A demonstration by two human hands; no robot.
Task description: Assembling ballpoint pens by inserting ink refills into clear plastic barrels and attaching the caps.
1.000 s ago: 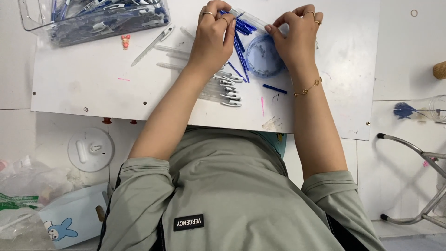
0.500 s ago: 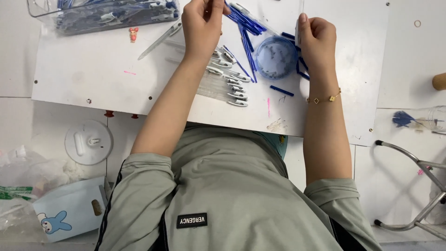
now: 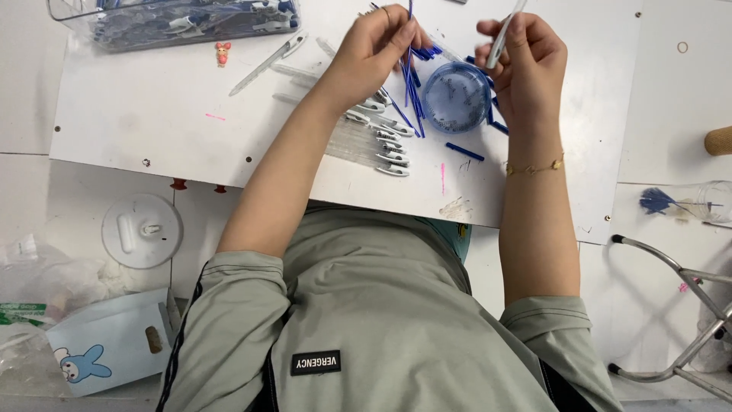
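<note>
My left hand (image 3: pixel 377 42) pinching thin blue refill (image 3: pixel 409 23) near board's (image 3: pixel 152 130) far edge, my right hand (image 3: pixel 526 57) fingers closed on clear pen barrel (image 3: pixel 505 34), round blue translucent tub (image 3: pixel 456 97) between, clear plastic bin (image 3: pixel 183 21) far-left corner

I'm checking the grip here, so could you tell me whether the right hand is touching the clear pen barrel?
Touching. The head view shows the right hand with fingers wrapped around the clear pen barrel, which sticks up from the grip.

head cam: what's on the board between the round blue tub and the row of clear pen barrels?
In the head view, a loose bundle of blue refills lies between the round blue tub and the clear pen barrels, under the left hand.
</note>
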